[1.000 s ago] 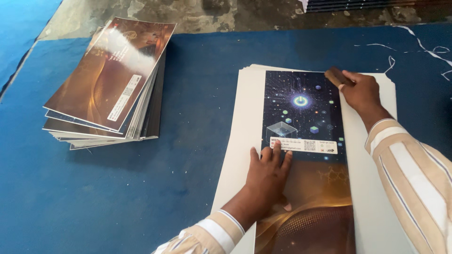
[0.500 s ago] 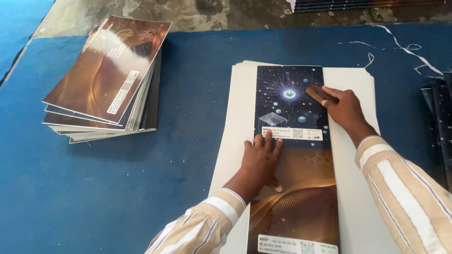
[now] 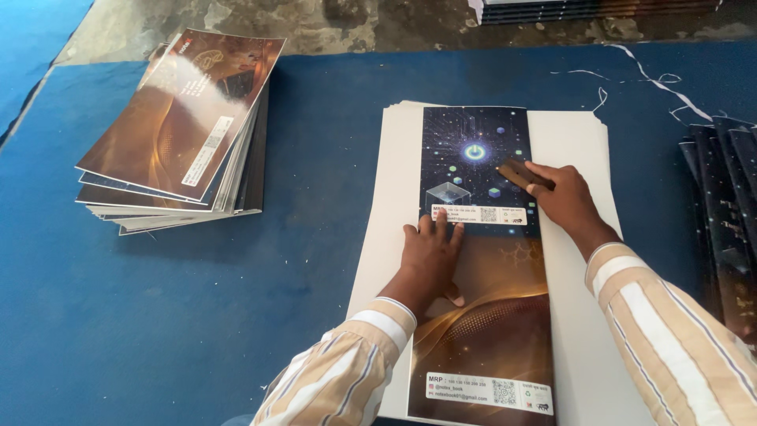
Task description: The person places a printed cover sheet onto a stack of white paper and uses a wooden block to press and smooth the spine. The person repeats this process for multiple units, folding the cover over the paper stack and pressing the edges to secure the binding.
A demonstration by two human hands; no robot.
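Fingers [image 3: 441, 229] of left hand [image 3: 430, 256] spread flat, pinning printed cover sheet [image 3: 481, 260] at frame centre on white sheet stack [image 3: 394, 205]. Right hand [image 3: 564, 197] grips brown creasing block [image 3: 516, 173]. Judgement: press evenly, keep cover aligned. Finished books [image 3: 181, 134] upper left on blue counter [image 3: 158, 315].

The printed cover [image 3: 482, 260] is glossy paper on matt white sheets [image 3: 576, 158], the block [image 3: 516, 173] looks wooden, and the blue tabletop [image 3: 331, 142] is dull cloth.
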